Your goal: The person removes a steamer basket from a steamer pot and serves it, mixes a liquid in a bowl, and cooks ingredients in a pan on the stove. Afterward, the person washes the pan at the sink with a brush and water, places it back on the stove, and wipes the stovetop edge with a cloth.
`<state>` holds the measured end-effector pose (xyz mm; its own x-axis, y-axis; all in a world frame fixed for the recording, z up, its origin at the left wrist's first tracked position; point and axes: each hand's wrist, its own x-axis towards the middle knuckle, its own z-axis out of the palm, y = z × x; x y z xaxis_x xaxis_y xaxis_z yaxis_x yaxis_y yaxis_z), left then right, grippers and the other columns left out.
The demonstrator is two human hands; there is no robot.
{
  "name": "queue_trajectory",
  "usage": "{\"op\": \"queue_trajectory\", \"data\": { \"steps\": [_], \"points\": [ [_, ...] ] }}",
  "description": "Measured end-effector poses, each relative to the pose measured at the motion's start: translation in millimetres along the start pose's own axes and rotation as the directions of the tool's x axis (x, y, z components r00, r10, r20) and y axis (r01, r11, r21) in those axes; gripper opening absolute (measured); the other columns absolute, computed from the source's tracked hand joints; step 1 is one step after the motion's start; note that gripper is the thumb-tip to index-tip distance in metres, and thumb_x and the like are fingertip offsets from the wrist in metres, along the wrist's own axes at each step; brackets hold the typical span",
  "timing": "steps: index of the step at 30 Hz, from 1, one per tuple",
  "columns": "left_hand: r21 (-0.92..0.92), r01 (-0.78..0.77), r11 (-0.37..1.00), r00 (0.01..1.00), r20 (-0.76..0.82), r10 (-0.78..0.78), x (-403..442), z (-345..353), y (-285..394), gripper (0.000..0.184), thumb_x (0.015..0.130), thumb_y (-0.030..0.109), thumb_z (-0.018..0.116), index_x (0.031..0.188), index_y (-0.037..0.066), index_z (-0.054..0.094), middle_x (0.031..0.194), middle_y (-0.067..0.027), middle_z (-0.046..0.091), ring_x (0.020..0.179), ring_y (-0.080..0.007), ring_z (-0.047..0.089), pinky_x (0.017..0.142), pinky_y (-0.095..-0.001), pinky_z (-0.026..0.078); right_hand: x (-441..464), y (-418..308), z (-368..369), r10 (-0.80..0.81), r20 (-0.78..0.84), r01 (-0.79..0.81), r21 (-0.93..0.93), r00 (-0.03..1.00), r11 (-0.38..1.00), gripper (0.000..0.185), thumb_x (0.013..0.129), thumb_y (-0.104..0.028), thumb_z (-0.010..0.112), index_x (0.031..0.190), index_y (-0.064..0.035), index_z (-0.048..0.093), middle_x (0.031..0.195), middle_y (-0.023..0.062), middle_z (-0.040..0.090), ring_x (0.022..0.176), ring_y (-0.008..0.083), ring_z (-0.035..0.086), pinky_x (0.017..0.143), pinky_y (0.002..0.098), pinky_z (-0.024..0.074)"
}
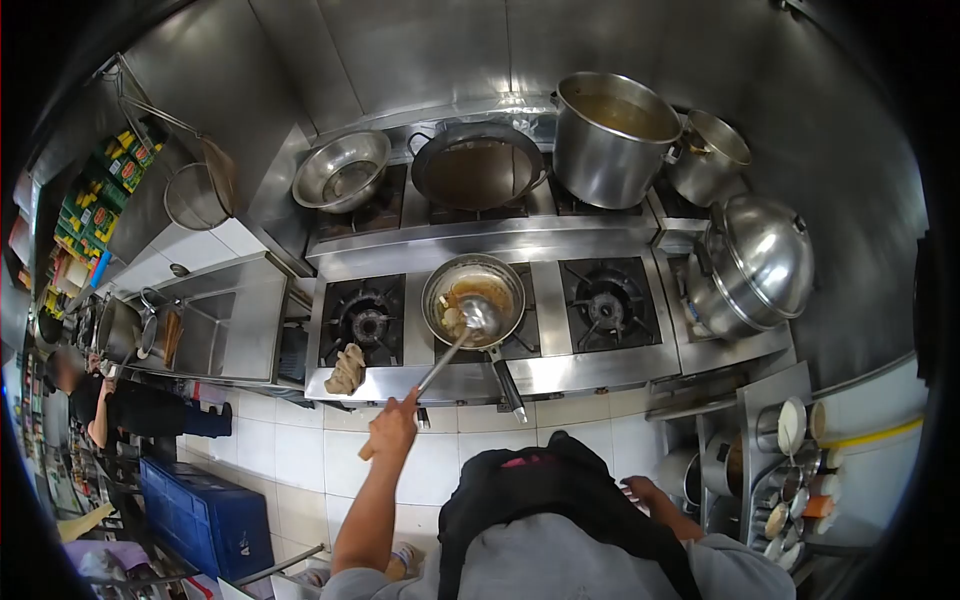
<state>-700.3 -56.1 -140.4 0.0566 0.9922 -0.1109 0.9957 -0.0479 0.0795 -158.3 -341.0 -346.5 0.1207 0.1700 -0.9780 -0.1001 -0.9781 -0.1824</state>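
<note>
My left hand (393,428) is closed around the wooden-ended handle of a ladle (482,316). The ladle's metal bowl rests inside a frying pan (436,282) on the middle front burner, among pale pieces and brownish liquid. The pan's black handle (508,388) points toward me, with no hand on it. My right hand (645,492) is low at my right side, near the shelf with pots. Its fingers are partly hidden and small, with something whitish beside them; whether it grips anything is unclear.
A crumpled cloth (346,370) lies at the stove's front left edge. Behind stand a metal bowl (340,170), a dark wok (478,170) with liquid, and a tall stockpot (610,150). A domed steamer (755,265) is at right. Far left are another person (140,405) and a blue crate (205,515).
</note>
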Motion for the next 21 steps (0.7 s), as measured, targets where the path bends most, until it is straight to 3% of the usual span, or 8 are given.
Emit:
{"op": "queue_trajectory", "data": {
  "steps": [4,7,11,15,17,18,19,21],
  "points": [
    [-0.116,-0.043,0.992,0.995,-0.091,0.033,-13.5,-57.0,-33.5,0.045,0.095,0.027,0.063,0.139,0.033,0.058,0.091,-0.0125,0.068,0.079,-0.0336,0.069,0.07,-0.0479,0.055,3.8,-40.1,-11.7,-0.113,-0.032,0.115,0.073,0.993,0.991,0.027,0.097,-0.029,0.058,0.118,-0.0126,0.059,0.1,0.0072,0.064,0.086,0.0244,0.064,0.076,0.0453,0.0536],
    [-0.022,0.055,0.998,0.995,0.08,-0.053,-28.2,-116.4,-16.6,0.044,0.094,0.027,0.063,0.138,0.032,0.059,0.092,-0.0134,0.069,0.084,-0.0344,0.069,0.073,-0.0497,0.055,5.1,-66.2,-15.6,-0.161,-0.045,0.164,0.09,0.986,0.982,0.025,0.096,-0.028,0.06,0.115,-0.0117,0.06,0.098,0.0067,0.065,0.084,0.0237,0.065,0.075,0.0442,0.0534],
    [-0.019,0.095,0.995,0.988,0.122,-0.092,-33.0,-59.6,-8.9,0.047,0.094,0.029,0.063,0.14,0.032,0.056,0.096,-0.0148,0.07,0.085,-0.0363,0.07,0.073,-0.0519,0.056,9.3,-92.7,-13.6,-0.185,-0.027,0.186,0.064,0.982,0.98,0.025,0.097,-0.027,0.058,0.116,-0.0117,0.06,0.102,0.0078,0.065,0.088,0.0239,0.065,0.077,0.044,0.0544],
    [-0.388,0.163,0.907,0.985,0.01,-0.173,-21.5,16.4,21.4,0.044,0.094,0.023,0.062,0.139,0.023,0.059,0.099,-0.0223,0.07,0.089,-0.0428,0.068,0.079,-0.0525,0.054,15.3,-101.3,-12.6,-0.178,-0.009,0.179,0.025,0.984,0.984,0.023,0.096,-0.026,0.059,0.114,-0.0117,0.06,0.1,0.0075,0.065,0.085,0.0239,0.065,0.076,0.0447,0.0538],
    [-0.552,0.03,0.834,0.976,-0.165,-0.144,-9.1,50.6,38.6,0.043,0.094,0.017,0.06,0.137,0.012,0.059,0.1,-0.0277,0.069,0.091,-0.0445,0.067,0.081,-0.0518,0.053,17.3,-103.8,-16.3,-0.181,0.001,0.181,0.012,0.983,0.983,0.022,0.094,-0.026,0.061,0.112,-0.0117,0.06,0.099,0.0074,0.065,0.082,0.0239,0.065,0.075,0.045,0.0532],
    [-0.546,-0.005,0.838,0.959,-0.241,-0.151,-0.6,68.6,47.1,0.044,0.094,0.015,0.059,0.136,0.002,0.058,0.101,-0.0286,0.069,0.091,-0.0473,0.067,0.081,-0.0514,0.054,18.2,-103.6,-18.2,-0.172,0.003,0.172,0.002,0.985,0.985,0.022,0.094,-0.025,0.061,0.112,-0.0118,0.06,0.099,0.0076,0.065,0.083,0.0239,0.065,0.075,0.0454,0.0532],
    [-0.549,0.004,0.836,0.957,-0.241,-0.163,10.8,89.7,51.7,0.044,0.094,0.015,0.059,0.136,0.002,0.058,0.101,-0.0286,0.069,0.091,-0.0473,0.067,0.081,-0.0514,0.054,19.2,-103.4,-19.9,-0.161,0.006,0.161,-0.011,0.987,0.987,0.022,0.094,-0.025,0.06,0.112,-0.0119,0.06,0.099,0.0077,0.065,0.083,0.0239,0.065,0.075,0.0459,0.0531],
    [-0.342,-0.23,0.911,0.862,-0.506,0.028,30.7,106.2,64.9,0.048,0.095,0.015,0.057,0.14,0.001,0.053,0.092,-0.0243,0.07,0.079,-0.0437,0.068,0.073,-0.0471,0.056,16.6,-104.5,-22.6,-0.143,0.006,0.143,-0.033,0.99,0.989,0.023,0.094,-0.025,0.06,0.113,-0.0119,0.06,0.1,0.0077,0.064,0.083,0.0239,0.065,0.075,0.0456,0.0532]
  ]
}}
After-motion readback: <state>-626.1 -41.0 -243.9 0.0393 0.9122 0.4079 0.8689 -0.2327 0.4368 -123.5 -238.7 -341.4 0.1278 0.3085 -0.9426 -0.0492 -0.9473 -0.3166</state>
